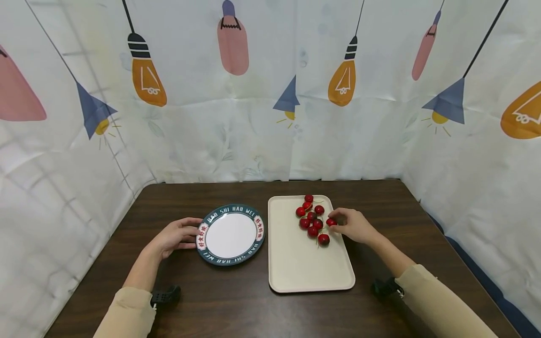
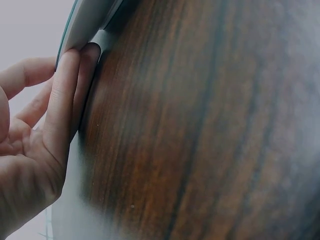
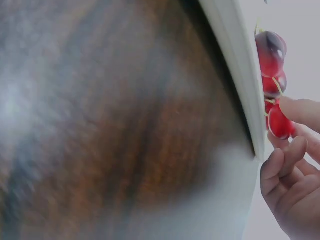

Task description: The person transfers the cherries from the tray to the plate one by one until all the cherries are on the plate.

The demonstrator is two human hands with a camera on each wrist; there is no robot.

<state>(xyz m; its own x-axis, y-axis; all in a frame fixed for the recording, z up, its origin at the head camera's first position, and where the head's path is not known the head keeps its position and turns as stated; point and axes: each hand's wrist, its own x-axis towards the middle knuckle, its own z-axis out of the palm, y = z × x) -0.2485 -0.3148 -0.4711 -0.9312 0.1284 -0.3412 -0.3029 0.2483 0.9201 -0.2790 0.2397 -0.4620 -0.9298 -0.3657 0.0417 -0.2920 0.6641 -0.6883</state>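
On the left of the table, a round plate has a white middle and a dark teal, lettered rim. My left hand holds its left edge, and the left wrist view shows fingers against the edge and underside of the plate. To the right lies a cream rectangular tray, with several dark red cherries grouped in its upper half. At the tray's right edge, my right hand pinches one cherry between thumb and fingertips. Green stems show beside it.
The dark wooden table extends in front of the plate and tray. White curtains printed with lamps and bulbs stand behind and at both sides. Dark straps sit at both wrists.
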